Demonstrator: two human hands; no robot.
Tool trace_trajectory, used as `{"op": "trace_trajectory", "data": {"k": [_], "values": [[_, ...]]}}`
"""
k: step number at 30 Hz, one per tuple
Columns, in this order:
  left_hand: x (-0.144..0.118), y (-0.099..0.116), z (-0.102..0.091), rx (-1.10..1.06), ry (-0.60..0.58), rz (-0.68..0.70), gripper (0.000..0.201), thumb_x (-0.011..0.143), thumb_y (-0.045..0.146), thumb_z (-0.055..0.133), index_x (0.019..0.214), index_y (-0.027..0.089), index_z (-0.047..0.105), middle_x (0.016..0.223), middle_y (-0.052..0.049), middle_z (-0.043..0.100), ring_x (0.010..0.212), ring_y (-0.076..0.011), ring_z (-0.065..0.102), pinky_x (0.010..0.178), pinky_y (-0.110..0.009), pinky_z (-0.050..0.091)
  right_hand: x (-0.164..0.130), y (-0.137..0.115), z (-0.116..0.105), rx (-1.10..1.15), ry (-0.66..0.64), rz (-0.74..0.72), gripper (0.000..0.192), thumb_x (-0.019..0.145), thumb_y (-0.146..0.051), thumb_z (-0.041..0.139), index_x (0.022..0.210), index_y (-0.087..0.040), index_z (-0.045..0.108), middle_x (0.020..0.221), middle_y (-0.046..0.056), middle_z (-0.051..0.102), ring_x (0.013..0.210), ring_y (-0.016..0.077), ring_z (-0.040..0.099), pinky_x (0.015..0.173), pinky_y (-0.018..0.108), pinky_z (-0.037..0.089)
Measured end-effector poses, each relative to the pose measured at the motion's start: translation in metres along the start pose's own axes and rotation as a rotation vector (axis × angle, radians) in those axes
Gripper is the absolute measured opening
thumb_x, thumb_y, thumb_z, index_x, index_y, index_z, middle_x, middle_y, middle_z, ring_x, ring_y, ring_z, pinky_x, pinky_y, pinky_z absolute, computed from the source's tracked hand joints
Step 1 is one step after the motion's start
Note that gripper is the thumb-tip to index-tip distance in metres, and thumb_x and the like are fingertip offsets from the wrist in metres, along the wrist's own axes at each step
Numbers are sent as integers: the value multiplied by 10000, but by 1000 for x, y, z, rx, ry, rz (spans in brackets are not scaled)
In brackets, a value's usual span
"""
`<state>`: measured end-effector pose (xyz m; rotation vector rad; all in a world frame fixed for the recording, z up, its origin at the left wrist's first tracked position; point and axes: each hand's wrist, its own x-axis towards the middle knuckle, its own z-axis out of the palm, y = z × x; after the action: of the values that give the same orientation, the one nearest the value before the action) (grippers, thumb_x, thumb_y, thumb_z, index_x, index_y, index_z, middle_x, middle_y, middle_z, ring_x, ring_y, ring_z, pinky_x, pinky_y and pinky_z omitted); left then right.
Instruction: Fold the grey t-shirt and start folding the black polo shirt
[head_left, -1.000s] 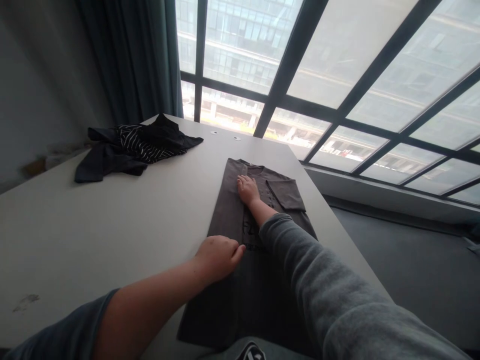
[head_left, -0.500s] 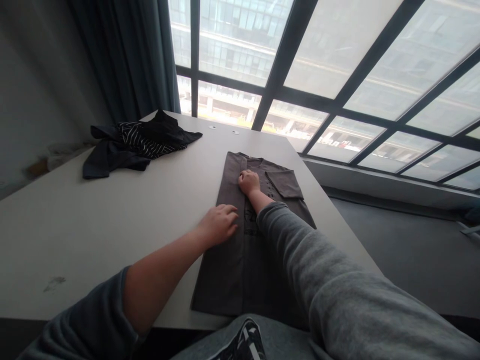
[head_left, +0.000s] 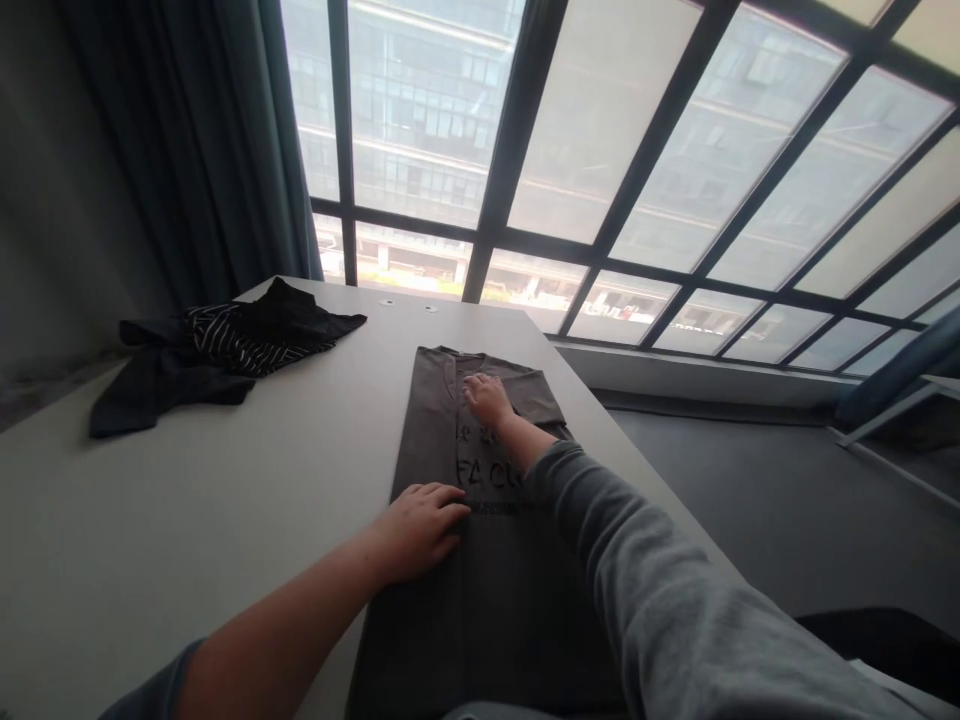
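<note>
A dark grey T-shirt (head_left: 424,430) lies lengthwise on the white table, its left side folded inward in a long strip. Black lettering shows on its chest, partly covered by my right arm. My left hand (head_left: 424,530) rests flat on the folded strip, fingers stretched toward the strip's inner edge. Farther up, just below the collar, my right hand (head_left: 487,400) touches the cloth beside the fold with its fingers spread and lightly bent. Neither hand grips the fabric. The shirt's near end runs down to my body.
Dark clothes (head_left: 255,335), one with white line patterns, lie heaped at the table's far left. The white table (head_left: 300,480) ends at a right edge above a grey floor (head_left: 697,480). Large windows (head_left: 427,110) and a dark curtain (head_left: 187,150) stand behind.
The camera view has tilted up and shifted right. My right hand's fingers have loosened from a curled pose and spread on the shirt. More of the chest lettering shows.
</note>
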<state>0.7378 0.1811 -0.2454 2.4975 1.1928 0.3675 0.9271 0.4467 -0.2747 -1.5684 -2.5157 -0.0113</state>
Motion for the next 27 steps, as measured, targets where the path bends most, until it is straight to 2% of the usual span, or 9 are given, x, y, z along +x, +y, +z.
{"op": "trace_trajectory", "data": {"k": [3, 7, 11, 13, 16, 19, 22, 25, 27], "values": [[0, 0, 1, 3, -6, 5, 376, 989, 275, 652, 1363, 263, 691, 1514, -76, 633, 1398, -293, 583, 1181, -486, 459, -23, 64, -27, -22, -92, 25, 388, 1066, -335, 503, 1306, -152, 747, 1374, 177, 697, 1349, 280, 585, 1218, 429, 355], [2, 1, 1, -4, -13, 43, 341, 1026, 321, 613, 1349, 255, 700, 1495, -81, 643, 1391, -280, 587, 1181, -459, 455, -68, 156, -63, -58, -211, 103, 354, 1041, -245, 535, 1270, -124, 776, 1338, 199, 723, 1307, 288, 636, 1161, 379, 426], [17, 15, 5, 19, -47, 135, 293, 1038, 337, 599, 1294, 265, 723, 1423, -68, 682, 1329, -264, 626, 1136, -419, 475, -108, 214, -84, -51, -288, 135, 380, 1033, -225, 560, 1361, -160, 741, 1448, 154, 680, 1375, 272, 600, 1196, 356, 400], [32, 32, 8, 47, -92, 216, 265, 1019, 317, 625, 1256, 280, 737, 1387, -55, 700, 1275, -257, 656, 1097, -398, 489, -117, 229, -87, -29, -305, 150, 426, 1052, -226, 530, 1444, -170, 686, 1511, 136, 640, 1410, 260, 575, 1205, 345, 392], [63, 69, 16, 97, -176, 365, 241, 989, 302, 667, 1216, 283, 745, 1335, -53, 718, 1178, -249, 693, 1018, -373, 514, -119, 239, -82, 9, -320, 177, 473, 1069, -245, 499, 1521, -173, 620, 1560, 130, 600, 1424, 264, 569, 1194, 351, 413], [98, 114, 29, 134, -220, 526, 207, 993, 329, 669, 1178, 275, 743, 1277, -48, 733, 1090, -238, 710, 926, -364, 534, -112, 241, -71, 43, -322, 174, 488, 1056, -249, 525, 1530, -172, 614, 1570, 130, 591, 1439, 267, 558, 1208, 348, 402], [131, 152, 50, 143, -227, 680, 247, 1010, 340, 648, 1241, 291, 722, 1349, -28, 708, 1089, -227, 705, 857, -356, 546, -98, 241, -58, 69, -296, 160, 512, 1056, -254, 519, 1558, -178, 583, 1582, 118, 580, 1457, 258, 544, 1222, 338, 388], [158, 175, 71, 139, -219, 777, 323, 1017, 351, 648, 1337, 326, 684, 1400, -18, 687, 1118, -222, 701, 816, -344, 552, -78, 239, -45, 94, -258, 154, 534, 1088, -283, 453, 1610, -190, 515, 1591, 104, 572, 1438, 239, 568, 1194, 328, 425], [171, 183, 81, 129, -225, 807, 336, 1021, 363, 647, 1355, 328, 672, 1347, -22, 709, 1067, -214, 713, 772, -339, 554, -63, 238, -36, 103, -237, 155, 530, 1098, -286, 435, 1613, -187, 506, 1593, 103, 569, 1425, 225, 581, 1180, 319, 440]]}}
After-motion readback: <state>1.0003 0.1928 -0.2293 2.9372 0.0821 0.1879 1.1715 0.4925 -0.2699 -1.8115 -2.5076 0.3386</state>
